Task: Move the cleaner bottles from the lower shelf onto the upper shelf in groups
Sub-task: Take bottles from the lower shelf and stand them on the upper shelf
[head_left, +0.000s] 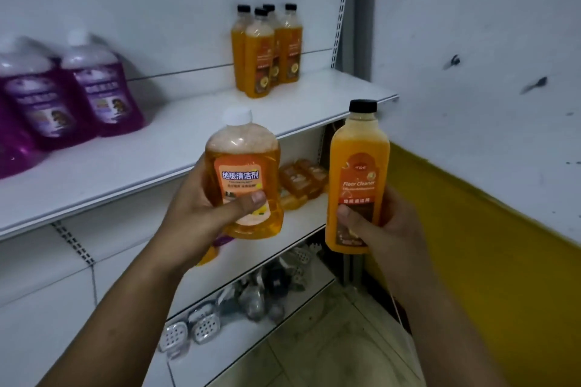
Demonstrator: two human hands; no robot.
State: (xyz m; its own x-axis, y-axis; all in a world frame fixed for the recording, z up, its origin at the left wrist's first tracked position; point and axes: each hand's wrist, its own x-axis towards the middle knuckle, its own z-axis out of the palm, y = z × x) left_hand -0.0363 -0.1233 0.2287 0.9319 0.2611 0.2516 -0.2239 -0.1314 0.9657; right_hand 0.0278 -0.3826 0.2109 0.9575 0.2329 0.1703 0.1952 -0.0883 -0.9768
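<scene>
Scuffed white wall, yellow band along base; pale tiled floor; white metal shelving; dim light.

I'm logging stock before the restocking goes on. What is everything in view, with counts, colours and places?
Shelved black-capped bottles: four, orange, upper shelf, back right.
Held black-capped bottle: one, orange, right hand.
White-capped bottle: one, orange, left hand.
Purple bottles: at least three, purple, upper shelf, left.
Lying bottles: several, orange, lower shelf.
Perforated dishes: several, white, bottom shelf.
Left hand: fingers grip White-capped bottle.
Right hand: fingers grip Held black-capped bottle.
</scene>
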